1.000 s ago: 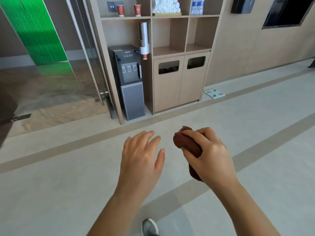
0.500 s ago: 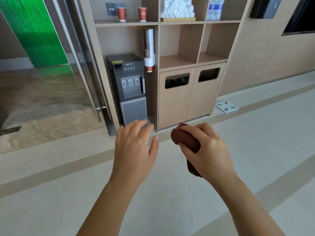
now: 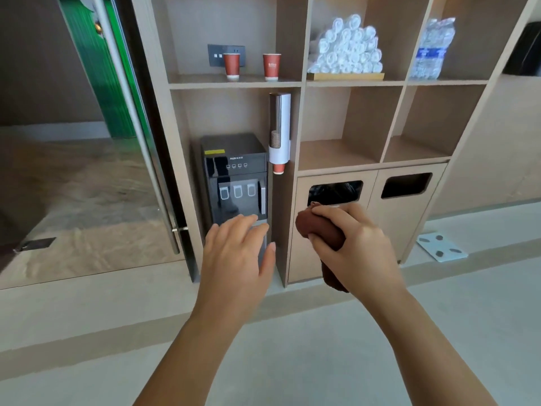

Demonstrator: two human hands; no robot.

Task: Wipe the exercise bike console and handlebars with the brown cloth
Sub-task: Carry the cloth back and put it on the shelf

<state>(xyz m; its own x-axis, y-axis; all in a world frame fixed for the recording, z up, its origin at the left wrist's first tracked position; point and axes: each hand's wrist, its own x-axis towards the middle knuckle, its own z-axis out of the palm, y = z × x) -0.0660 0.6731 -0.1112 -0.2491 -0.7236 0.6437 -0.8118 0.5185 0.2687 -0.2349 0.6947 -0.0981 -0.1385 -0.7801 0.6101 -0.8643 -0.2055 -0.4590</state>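
Clutching the crumpled, dark brown cloth [image 3: 321,232], right hand [image 3: 355,249] curls its fingers [image 3: 329,213] round it; left hand [image 3: 237,259] fingers straight, empty

Left grip [image 3: 237,253] flat; right grip [image 3: 357,247] (knuckles up) tight round brown cloth [image 3: 319,230]

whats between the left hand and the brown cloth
Nothing. In the head view the left hand and the brown cloth in the right hand are apart; only a wooden divider panel shows behind.
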